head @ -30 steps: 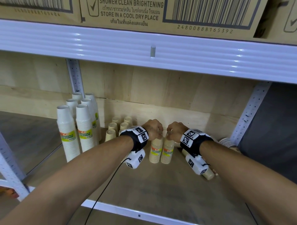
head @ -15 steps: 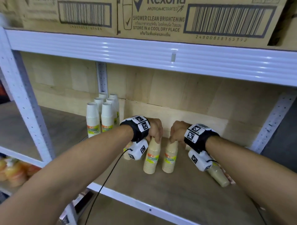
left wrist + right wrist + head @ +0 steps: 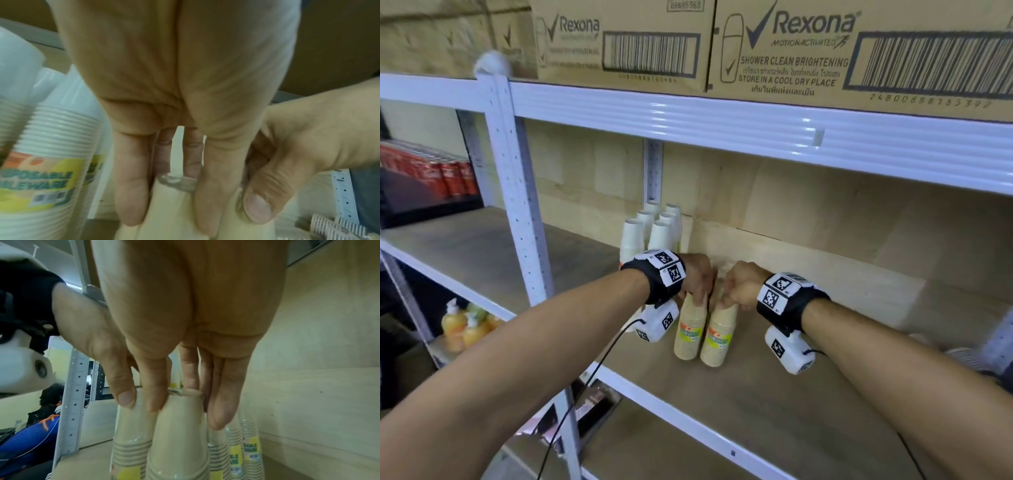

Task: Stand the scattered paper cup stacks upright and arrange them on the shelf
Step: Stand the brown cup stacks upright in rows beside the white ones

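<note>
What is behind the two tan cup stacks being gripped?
More tan stacks stand behind the two gripped tan cup stacks, before the wooden back panel. The hands hide their number.

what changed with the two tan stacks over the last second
Little: the left hand and right hand grip the tops of the two tan stacks, which stand upright side by side, perhaps nudged forward. The white stacks behind are unmoved; mostly the camera swung.
</note>
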